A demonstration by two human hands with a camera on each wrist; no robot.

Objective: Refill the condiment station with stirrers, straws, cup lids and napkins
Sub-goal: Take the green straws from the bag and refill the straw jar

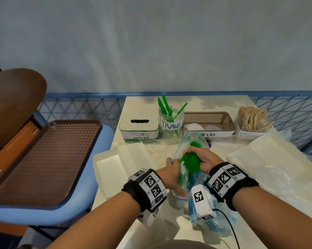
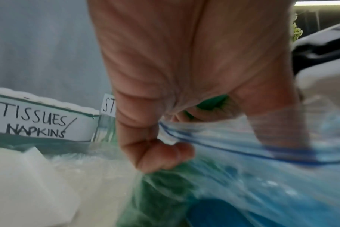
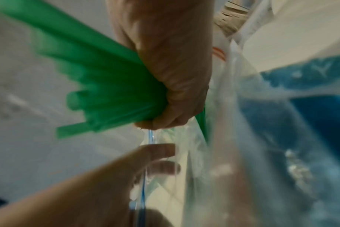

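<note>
Left hand [image 1: 171, 174] pinches bag [image 1: 184, 150] rim; right hand [image 1: 203, 161] clutches straws [image 1: 191, 162] fanning leftward.

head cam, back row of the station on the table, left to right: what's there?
White tissues/napkins box with a dark slot → clear glass jar of green straws → brown perforated plastic basket of white cup lids → white holder of wooden stirrers.

Clear glossy plastic bag [image 1: 185, 146]; green plastic straws [image 1: 189, 161]; wooden stirrers [image 1: 252, 118].

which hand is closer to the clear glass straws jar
Right. The right hand, gripping a bunch of green plastic straws, sits just in front of the clear glass straws jar; the left hand, holding the zip bag, is farther back.
</note>
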